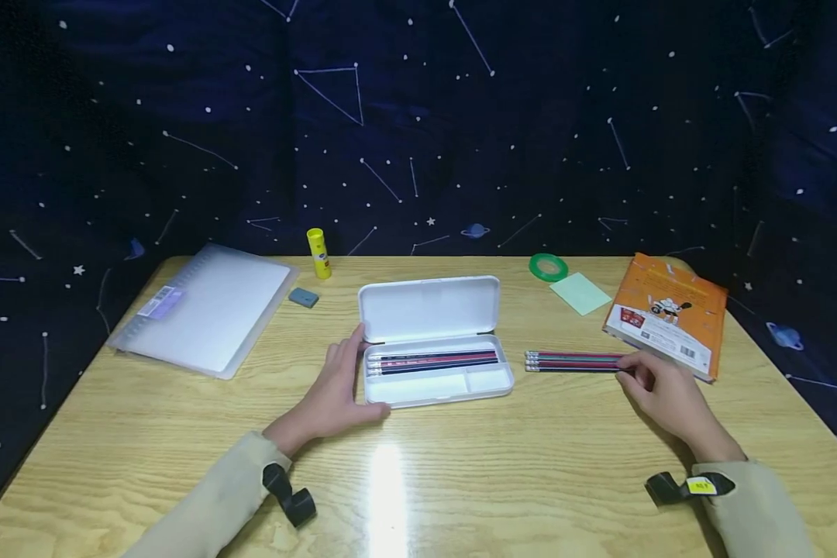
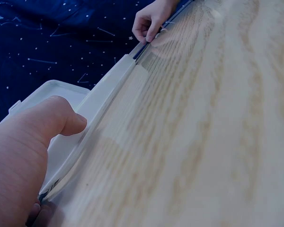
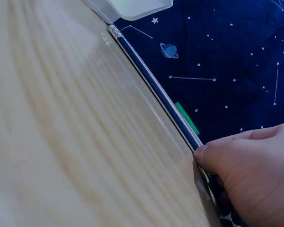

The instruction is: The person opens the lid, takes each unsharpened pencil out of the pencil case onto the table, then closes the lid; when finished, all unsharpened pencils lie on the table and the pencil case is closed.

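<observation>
An open white pencil case (image 1: 428,310) stands in the middle of the table with its lid tilted back. Several dark and red pencils (image 1: 432,362) lie in its long rear compartment. My left hand (image 1: 328,395) grips the case's left end, thumb at the front edge and fingers toward the hinge side. To the right of the case, a row of several pencils (image 1: 572,361) lies side by side, silver ends toward the case. My right hand (image 1: 673,399) pinches their right ends between thumb and fingers. In the right wrist view one dark blue pencil (image 3: 156,90) shows nearest; the others are mostly hidden.
A clear-covered notebook (image 1: 216,310) lies at left. Near the back edge are a yellow glue stick (image 1: 319,254) and a grey eraser (image 1: 303,297). Green tape (image 1: 548,258), pale green sticky notes (image 1: 580,294) and an orange book (image 1: 669,310) lie at back right, the book close behind my right hand.
</observation>
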Action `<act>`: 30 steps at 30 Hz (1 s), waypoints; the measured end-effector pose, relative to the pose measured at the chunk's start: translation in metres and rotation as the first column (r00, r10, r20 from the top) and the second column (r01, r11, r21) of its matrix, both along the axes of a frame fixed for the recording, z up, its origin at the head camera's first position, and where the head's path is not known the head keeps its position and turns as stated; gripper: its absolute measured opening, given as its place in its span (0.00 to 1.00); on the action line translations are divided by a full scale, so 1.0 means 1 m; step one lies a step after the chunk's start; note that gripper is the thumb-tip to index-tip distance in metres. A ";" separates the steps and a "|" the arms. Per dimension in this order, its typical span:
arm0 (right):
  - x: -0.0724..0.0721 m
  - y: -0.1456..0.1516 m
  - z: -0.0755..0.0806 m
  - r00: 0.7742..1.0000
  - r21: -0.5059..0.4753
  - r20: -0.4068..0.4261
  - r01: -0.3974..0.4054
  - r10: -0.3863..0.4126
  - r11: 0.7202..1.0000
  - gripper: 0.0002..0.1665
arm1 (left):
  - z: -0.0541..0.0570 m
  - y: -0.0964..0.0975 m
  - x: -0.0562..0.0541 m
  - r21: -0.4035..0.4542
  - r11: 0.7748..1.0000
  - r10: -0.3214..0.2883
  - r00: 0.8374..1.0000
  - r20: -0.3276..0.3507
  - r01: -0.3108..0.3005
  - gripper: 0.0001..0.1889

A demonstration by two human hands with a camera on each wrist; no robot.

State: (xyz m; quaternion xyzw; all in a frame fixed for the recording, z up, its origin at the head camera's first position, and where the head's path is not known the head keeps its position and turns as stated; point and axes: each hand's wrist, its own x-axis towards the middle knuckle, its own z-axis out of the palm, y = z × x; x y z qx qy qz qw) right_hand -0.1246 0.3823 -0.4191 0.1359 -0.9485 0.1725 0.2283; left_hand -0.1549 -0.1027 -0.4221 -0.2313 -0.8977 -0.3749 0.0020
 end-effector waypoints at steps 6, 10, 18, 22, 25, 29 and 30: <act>-0.004 0.001 0.002 1.000 -0.020 0.021 0.017 -0.017 1.000 0.11 | 0.001 0.001 0.000 0.002 1.000 -0.008 1.000 -0.015 0.008 0.65; -0.008 -0.004 0.004 0.999 -0.058 0.036 -0.005 0.007 0.998 0.11 | 0.001 0.001 0.000 0.001 1.000 -0.008 1.000 -0.016 0.008 0.65; -0.032 -0.056 0.013 0.992 -0.098 0.045 -0.115 0.120 0.989 0.06 | 0.000 -0.002 0.000 -0.004 1.000 -0.006 1.000 -0.015 0.006 0.65; -0.048 -0.099 0.025 0.977 -0.096 0.097 -0.179 0.188 0.979 0.06 | 0.000 -0.004 0.000 -0.002 1.000 -0.005 1.000 -0.018 0.005 0.65; -0.059 -0.131 0.033 0.961 -0.091 0.128 -0.235 0.246 0.968 0.06 | 0.001 -0.004 0.000 -0.001 1.000 -0.006 1.000 -0.020 0.006 0.65; -0.067 -0.162 0.039 0.933 -0.057 0.198 -0.295 0.300 0.954 0.08 | 0.001 -0.002 0.000 -0.003 1.000 -0.012 1.000 -0.015 0.012 0.64; -0.068 -0.168 0.039 0.926 -0.043 0.225 -0.303 0.304 0.952 0.08 | 0.000 -0.001 0.000 -0.001 1.000 -0.013 1.000 -0.012 0.013 0.64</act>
